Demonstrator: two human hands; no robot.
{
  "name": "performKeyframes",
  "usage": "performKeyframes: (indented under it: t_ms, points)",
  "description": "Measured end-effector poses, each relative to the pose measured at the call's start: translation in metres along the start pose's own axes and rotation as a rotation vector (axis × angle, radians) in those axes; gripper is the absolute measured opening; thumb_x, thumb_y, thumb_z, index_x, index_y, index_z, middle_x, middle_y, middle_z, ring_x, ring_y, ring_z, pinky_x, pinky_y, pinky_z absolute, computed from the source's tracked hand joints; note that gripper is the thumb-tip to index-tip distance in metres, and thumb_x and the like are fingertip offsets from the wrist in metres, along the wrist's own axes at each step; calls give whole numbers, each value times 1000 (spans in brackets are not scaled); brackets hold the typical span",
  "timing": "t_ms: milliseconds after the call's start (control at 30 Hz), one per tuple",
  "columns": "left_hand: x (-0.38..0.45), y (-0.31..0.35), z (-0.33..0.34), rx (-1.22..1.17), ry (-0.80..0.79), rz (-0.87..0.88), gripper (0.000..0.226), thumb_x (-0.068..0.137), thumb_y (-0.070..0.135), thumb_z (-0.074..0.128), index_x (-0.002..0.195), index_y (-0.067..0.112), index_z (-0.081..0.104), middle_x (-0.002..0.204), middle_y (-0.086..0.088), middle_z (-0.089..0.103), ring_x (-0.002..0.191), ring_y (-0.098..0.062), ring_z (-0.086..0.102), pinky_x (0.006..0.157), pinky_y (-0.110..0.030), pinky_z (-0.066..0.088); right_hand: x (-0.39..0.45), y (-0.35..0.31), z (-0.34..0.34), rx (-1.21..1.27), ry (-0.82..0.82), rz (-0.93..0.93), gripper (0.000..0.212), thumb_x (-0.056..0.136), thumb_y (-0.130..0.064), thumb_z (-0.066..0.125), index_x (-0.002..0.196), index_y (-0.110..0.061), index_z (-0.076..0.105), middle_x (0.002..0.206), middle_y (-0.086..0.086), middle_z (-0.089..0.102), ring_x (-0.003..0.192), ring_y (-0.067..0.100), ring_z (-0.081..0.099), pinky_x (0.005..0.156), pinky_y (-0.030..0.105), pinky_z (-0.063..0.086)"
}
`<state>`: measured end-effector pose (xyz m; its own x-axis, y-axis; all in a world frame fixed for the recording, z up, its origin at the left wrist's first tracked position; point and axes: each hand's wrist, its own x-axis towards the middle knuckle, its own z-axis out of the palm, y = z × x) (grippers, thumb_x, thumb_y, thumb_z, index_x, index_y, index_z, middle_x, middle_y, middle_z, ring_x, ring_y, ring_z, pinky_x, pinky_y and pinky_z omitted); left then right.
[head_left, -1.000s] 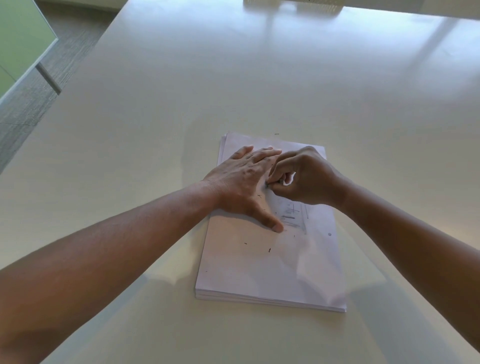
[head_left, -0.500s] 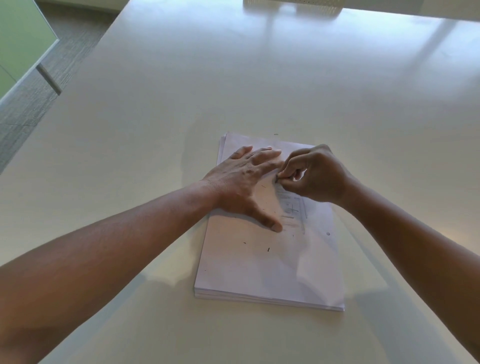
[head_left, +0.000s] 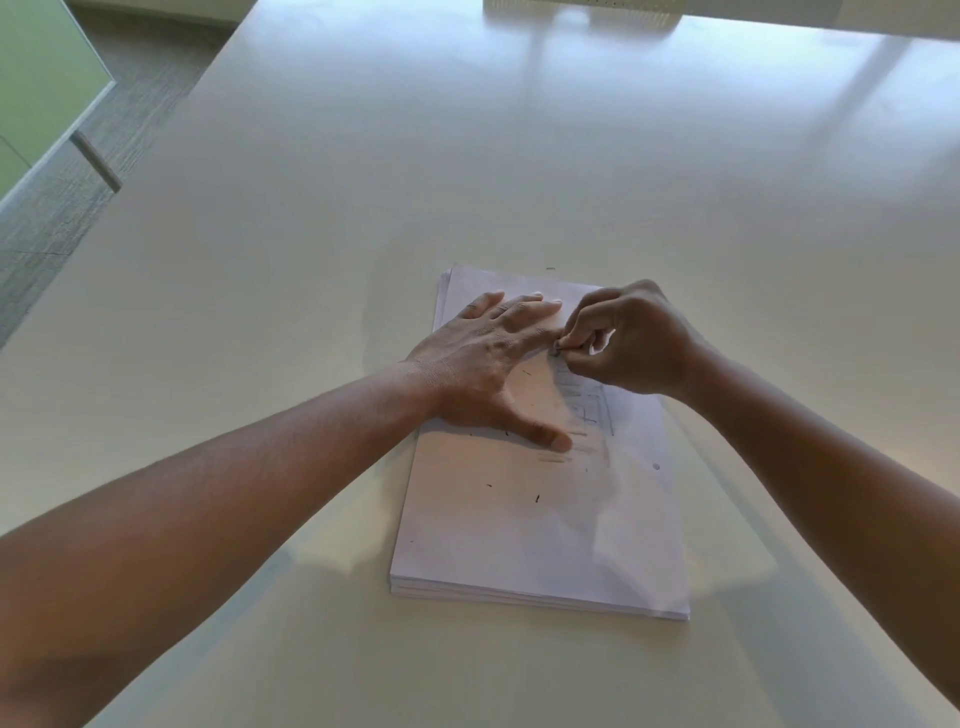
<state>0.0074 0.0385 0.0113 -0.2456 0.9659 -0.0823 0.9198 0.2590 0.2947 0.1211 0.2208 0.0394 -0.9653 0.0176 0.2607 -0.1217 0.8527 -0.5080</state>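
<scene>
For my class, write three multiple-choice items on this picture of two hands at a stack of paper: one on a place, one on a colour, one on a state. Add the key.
1. Where does the left hand lie?
A. on the far half of the paper stack
B. beside the stack
C. raised in the air

2. What colour is the table?
A. off-white
B. black
C. red

3. How is the right hand?
A. flat and open
B. pinching a small grey piece at the top sheet
C. a fist holding nothing

Key:
1 A: its palm and straight fingers lie on the sheet's far half.
2 A: the whole top is pale.
3 B: thumb and fingers curl round the piece, just above the pencil drawing.
</scene>
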Motion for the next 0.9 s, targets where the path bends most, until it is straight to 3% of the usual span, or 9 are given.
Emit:
performKeyframes:
  t_ms: [233, 500, 567, 667, 767, 900]
  points:
    - [3, -1, 4, -16, -9, -17, 129, 52, 107, 42, 162, 43, 17, 173, 10, 5, 157, -5, -9, 128, -41, -6, -26, -16, -1, 135, -243, -142, 9, 70, -7, 83, 67, -10, 75, 72, 1, 71, 58, 2, 58, 59, 19, 50]
    - [3, -1, 2, -6, -11, -17, 137, 53, 105, 46, 164, 34, 10, 172, 10, 5, 156, -2, -10, 128, -38, -7, -6, -1, 1, 7, -6, -2, 6, 71, -9, 82, 70, -12, 77, 71, -2, 69, 58, 13, 63, 59, 35, 55]
    - [4, -1, 3, -2, -10, -23, 140, 51, 106, 45, 165, 32, 10, 172, 10, 5, 156, -2, -9, 128, -38, -7, -9, -4, 1, 14, -11, -20, 7, 71, -7, 82, 69, -11, 77, 71, -2, 70, 57, 11, 62, 59, 33, 55]
    - [3, -1, 2, -10, -11, -34, 139, 52, 105, 48, 164, 32, 12, 172, 12, 5, 156, -2, -7, 128, -37, -8, -21, -14, -1, 69, -151, -101, 11, 70, -4, 83, 68, -11, 75, 71, -1, 71, 58, -1, 58, 60, 22, 52]
    - [3, -1, 2, -15, -9, -31, 138, 53, 104, 50, 164, 33, 12, 172, 13, 4, 155, -1, -8, 128, -35, -10, -29, -16, -3, 99, -249, -115, 10, 70, -5, 83, 68, -11, 75, 72, -2, 71, 58, -1, 57, 61, 15, 48]
    - [4, -1, 2, -10, -9, -34, 140, 51, 106, 46, 164, 31, 12, 172, 12, 5, 156, -1, -8, 128, -37, -8, -16, -7, -3, 38, -98, -36, 8, 70, -7, 82, 68, -12, 76, 69, -3, 70, 58, 0, 59, 59, 27, 54]
